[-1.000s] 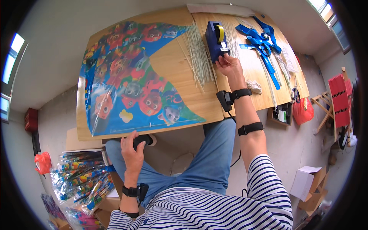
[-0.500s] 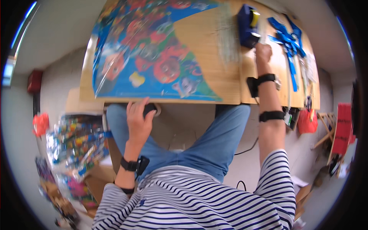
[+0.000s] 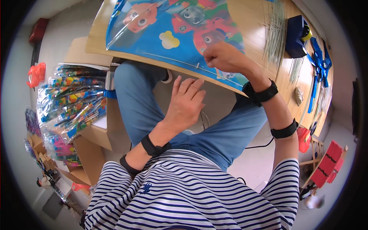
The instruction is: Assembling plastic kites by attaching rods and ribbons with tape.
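Wooden and pale, the table (image 3: pixel 264 23) fills the top of the view, its near edge curving above the person's knees in blue jeans. Spread across it lies a large plastic kite sheet (image 3: pixel 172 27), blue with bright cartoon animal figures in red, orange and green, its lower edge reaching the table's rim. Along that edge runs a thin rod (image 3: pixel 184 63), lying slantwise on the sheet. The right hand (image 3: pixel 224 57) rests on the sheet near its lower right corner, fingers bent and pinched together at the rod's right part; it appears to grasp the rod, though the exact contact is too small to tell for sure. The left hand (image 3: pixel 186 103) hangs below the table edge over the lap, fingers spread and loose, holding nothing, just short of the sheet's rim. Both forearms carry black bands at the wrist and higher up. To the right of the sheet a bundle of thin pale sticks (image 3: pixel 276 34) lies fanned on the wood, and just beyond it stands a dark blue tape dispenser (image 3: pixel 295 36) with a yellow roll. Farther right lie blue ribbon tails (image 3: pixel 320 61). On the floor to the left, a heap of packed kites in clear wrappers (image 3: pixel 73 103) rests on cardboard boxes (image 3: pixel 88 153).
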`<state>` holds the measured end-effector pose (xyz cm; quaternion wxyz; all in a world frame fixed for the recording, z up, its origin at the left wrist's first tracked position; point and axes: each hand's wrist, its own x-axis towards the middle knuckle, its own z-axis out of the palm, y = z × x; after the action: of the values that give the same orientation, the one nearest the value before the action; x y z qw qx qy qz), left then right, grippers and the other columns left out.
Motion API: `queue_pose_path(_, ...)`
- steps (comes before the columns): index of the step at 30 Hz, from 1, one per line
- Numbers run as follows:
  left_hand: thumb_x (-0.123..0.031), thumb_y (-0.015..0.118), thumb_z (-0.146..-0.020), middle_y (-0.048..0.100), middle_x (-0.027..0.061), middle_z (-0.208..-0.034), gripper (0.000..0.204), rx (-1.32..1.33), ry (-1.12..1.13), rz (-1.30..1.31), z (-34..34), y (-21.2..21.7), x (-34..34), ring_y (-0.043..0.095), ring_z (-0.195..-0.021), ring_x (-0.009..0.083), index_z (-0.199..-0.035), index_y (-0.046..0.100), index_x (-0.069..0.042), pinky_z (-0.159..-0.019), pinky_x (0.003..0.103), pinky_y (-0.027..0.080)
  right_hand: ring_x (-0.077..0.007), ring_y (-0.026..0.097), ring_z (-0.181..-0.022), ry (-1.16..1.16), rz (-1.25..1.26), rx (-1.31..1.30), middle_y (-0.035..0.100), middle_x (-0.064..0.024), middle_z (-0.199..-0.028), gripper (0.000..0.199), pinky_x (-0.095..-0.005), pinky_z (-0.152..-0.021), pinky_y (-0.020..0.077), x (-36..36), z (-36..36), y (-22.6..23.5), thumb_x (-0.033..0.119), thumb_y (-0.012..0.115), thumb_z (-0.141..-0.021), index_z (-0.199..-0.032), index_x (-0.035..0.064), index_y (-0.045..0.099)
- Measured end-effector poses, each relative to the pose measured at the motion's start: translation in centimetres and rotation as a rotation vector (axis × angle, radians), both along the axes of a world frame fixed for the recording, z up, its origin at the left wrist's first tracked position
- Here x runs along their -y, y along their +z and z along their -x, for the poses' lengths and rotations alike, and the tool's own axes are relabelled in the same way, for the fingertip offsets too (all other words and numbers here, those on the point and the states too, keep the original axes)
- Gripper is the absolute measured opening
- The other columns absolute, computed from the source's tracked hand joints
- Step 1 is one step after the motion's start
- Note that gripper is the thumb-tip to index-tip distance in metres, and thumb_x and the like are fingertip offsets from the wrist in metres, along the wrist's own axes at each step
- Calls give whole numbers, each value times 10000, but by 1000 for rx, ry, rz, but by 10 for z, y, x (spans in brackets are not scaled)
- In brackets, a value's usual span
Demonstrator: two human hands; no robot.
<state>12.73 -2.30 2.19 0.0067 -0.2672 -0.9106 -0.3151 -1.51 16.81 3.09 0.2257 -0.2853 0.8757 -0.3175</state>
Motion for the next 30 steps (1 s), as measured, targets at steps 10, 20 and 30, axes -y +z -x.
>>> queue_pose_path(10,-92,738,-669,522,170,-1289,325,-6,-8,-99,12,-13,3,474,-1181,351,-950,610,11,-1044,607,320,-369,611,-765,88,-141,-112,648,-150,-753,83,-466,-629,457,20,6,-14,57,569,-663,-686,33,646)
queue_pose_path(20,-84,768,-658,501,154,-1340,363,7,-2,-65,16,-19,4,469,-1201,345,-974,608,-2,-1049,580,330,-367,622,-768,101,-207,-188,649,-158,-751,78,-458,-629,470,28,3,-13,53,579,-664,-685,24,648)
queue_pose_path(30,-62,651,-705,543,194,-1246,252,-92,2,11,23,-21,0,511,-1130,342,-937,627,33,-1053,663,285,-388,609,-729,87,-263,-293,645,-157,-731,74,-470,-644,470,30,1,-17,65,583,-687,-678,18,639)
